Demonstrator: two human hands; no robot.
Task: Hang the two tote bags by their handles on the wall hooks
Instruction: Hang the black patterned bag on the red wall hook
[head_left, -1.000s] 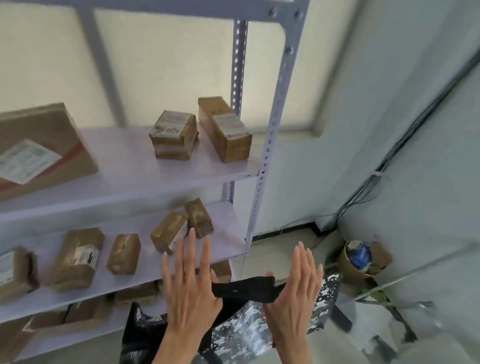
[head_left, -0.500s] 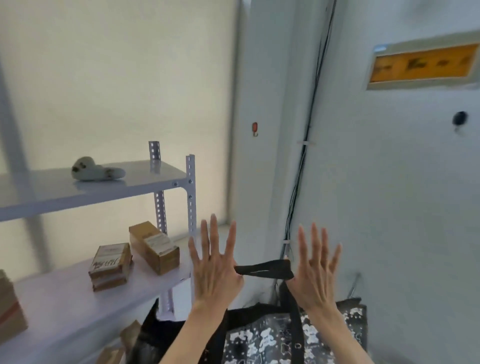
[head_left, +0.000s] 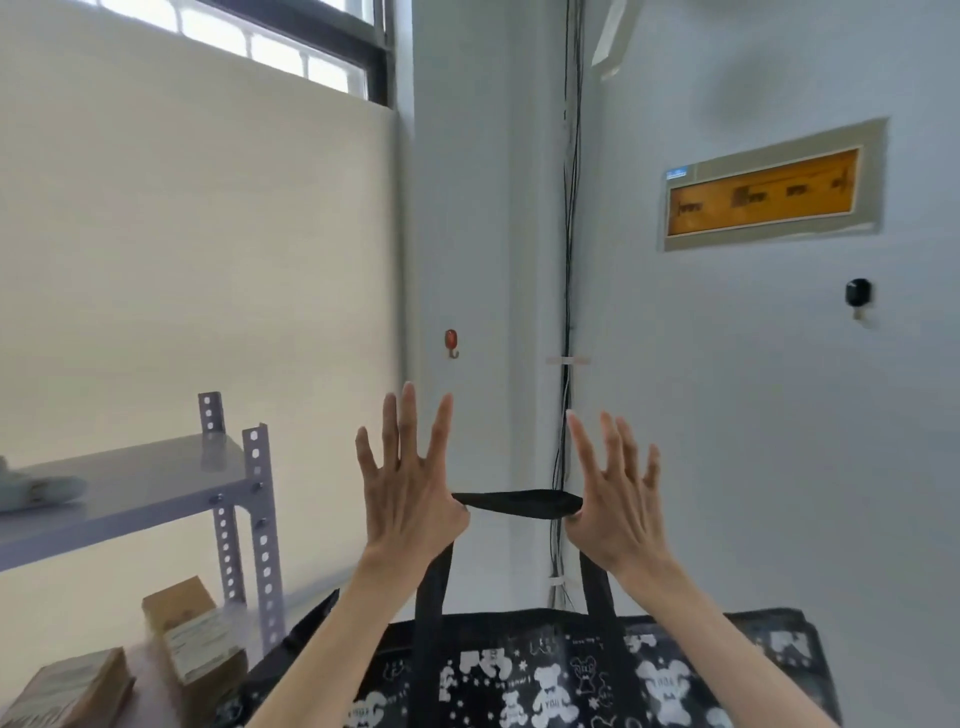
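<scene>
A black tote bag (head_left: 550, 675) with white bear prints hangs from its black handle (head_left: 519, 503), stretched level between my hands. My left hand (head_left: 408, 488) pinches the handle's left end with the thumb, its other fingers spread upward. My right hand (head_left: 613, 499) pinches the right end the same way. A red wall hook (head_left: 452, 343) sits on the wall above my left hand, clear of the handle. A black wall hook (head_left: 858, 295) is on the right wall, far up and right. Only one bag is in view.
A grey metal shelf rack (head_left: 228, 499) stands at the left with cardboard boxes (head_left: 192, 644) on a lower shelf. Black cables (head_left: 569, 312) run down the wall corner between the hooks. An orange-fronted panel (head_left: 763, 192) is set in the right wall.
The view has swung up from the shelves to the wall. Both hands have lifted the bag's handle higher, closer under the red hook, and spread farther apart.
</scene>
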